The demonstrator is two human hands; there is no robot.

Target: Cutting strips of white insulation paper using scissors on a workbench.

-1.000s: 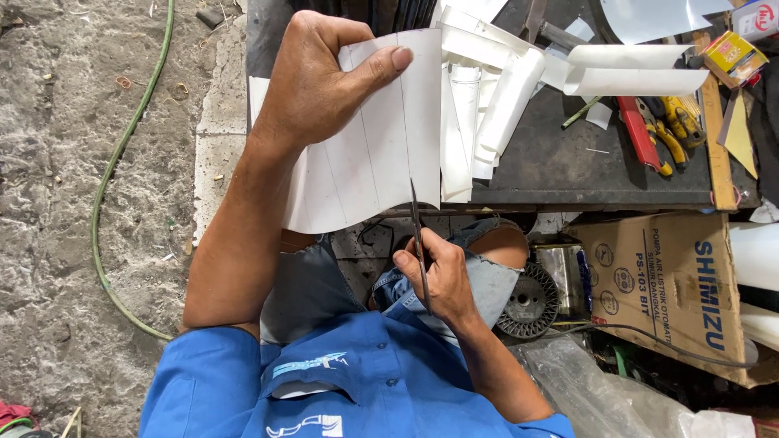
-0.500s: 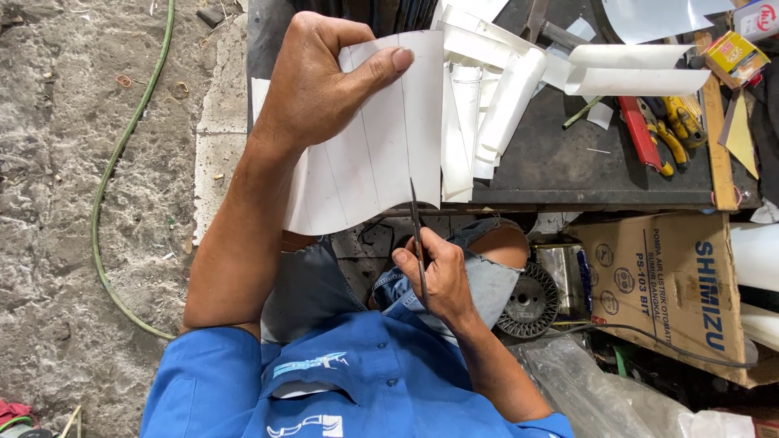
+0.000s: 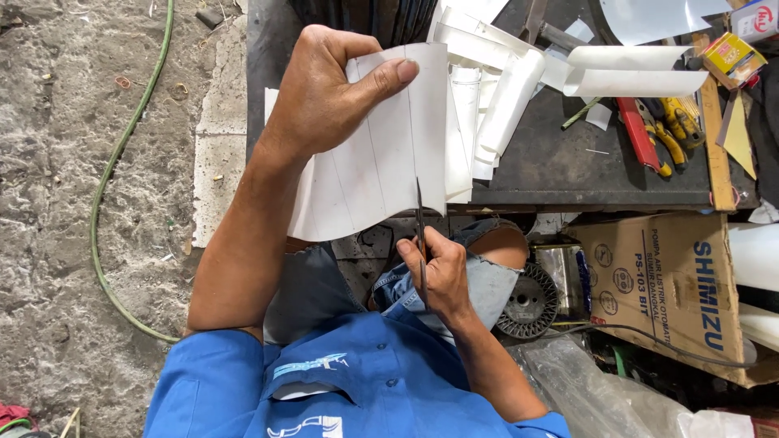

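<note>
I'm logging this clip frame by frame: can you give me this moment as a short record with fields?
left hand: grips the top edge of a white sheet, thumb across its front
right hand: holds scissors, blades at the sheet's bottom edge on a drawn line
sheet: curved, with several ruled lines
workbench: dark top with white strips, red and yellow pliers
nearby: cardboard box, green hose

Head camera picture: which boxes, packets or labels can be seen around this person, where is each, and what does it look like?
Cardboard box: right of the person's knee, below the dark table; brown, lying tilted, with dark blue print.
Small carton: top right on the table; yellow with red and green patches.
White packet: top right corner, partly cut off; white with a red mark.
Shirt emblem: on the blue shirt, bottom centre; white stitching.
</note>
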